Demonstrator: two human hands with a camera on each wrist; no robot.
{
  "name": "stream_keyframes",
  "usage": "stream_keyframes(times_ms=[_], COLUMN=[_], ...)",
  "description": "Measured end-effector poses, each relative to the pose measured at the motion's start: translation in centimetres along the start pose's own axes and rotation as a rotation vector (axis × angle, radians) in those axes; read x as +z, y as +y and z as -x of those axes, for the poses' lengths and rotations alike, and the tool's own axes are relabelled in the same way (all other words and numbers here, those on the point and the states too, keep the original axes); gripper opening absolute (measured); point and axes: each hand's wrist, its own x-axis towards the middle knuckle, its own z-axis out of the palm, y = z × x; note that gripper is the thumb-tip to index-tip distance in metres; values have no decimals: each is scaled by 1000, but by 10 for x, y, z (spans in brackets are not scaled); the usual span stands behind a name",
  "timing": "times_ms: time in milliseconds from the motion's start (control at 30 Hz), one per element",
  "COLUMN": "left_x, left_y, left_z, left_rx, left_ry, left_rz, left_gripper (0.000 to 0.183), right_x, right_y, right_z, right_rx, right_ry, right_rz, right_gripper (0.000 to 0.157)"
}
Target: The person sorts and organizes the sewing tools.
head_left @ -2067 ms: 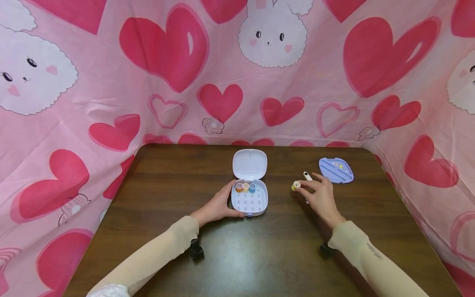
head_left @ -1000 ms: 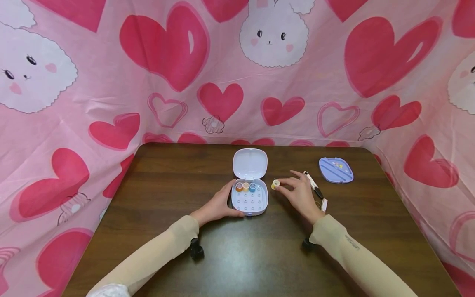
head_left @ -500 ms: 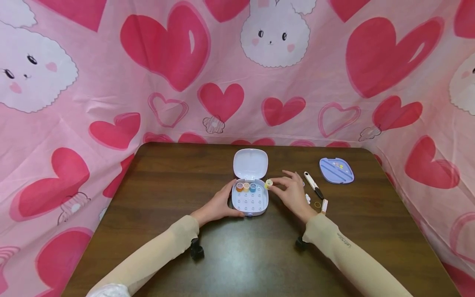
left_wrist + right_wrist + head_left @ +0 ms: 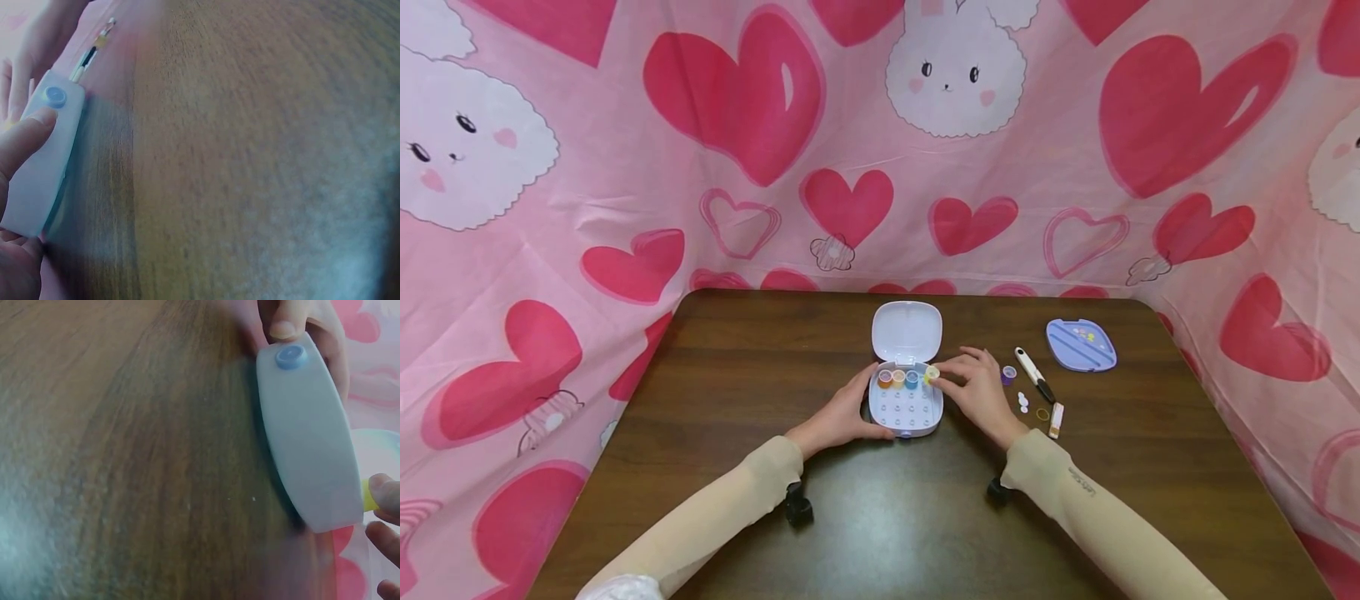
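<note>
A white sewing box stands on the table with its lid raised at the back. My left hand grips its left side, the thumb at the front near the blue button. Orange, cream and blue thread spools fill the left part of the back row of pegs. Between thumb and finger, my right hand pinches a yellow thread spool over the back right corner of the box. The right wrist view shows the yellow spool just inside the rim, partly hidden by the thumb.
Right of my right hand lie a purple spool, a slim white-and-black tool, small white pieces, a yellowish ring and a small white-and-tan piece. A lilac tray lies farther back right.
My right hand has carried the yellow spool leftward from beside the loose items to the box's back right corner, uncovering the purple spool. The left hand has stayed on the box.
</note>
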Motion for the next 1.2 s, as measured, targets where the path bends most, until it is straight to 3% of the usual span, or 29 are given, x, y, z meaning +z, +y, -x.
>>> stream_keyframes(times_ms=[300, 533, 833, 1200], left_x=[0, 0, 0, 0], left_y=[1, 0, 1, 2], left_z=[0, -1, 0, 0], left_rx=[-3, 5, 2, -1], left_ry=[0, 0, -1, 2], left_rz=[0, 5, 2, 8], left_gripper=[121, 121, 121, 120], right_x=[7, 8, 10, 10], right_y=[6, 2, -4, -3], right_z=[0, -3, -5, -5], right_rx=[-23, 40, 3, 8], right_ry=[-6, -76, -95, -129], right_rz=[13, 28, 104, 91], right_gripper=[25, 29, 30, 32])
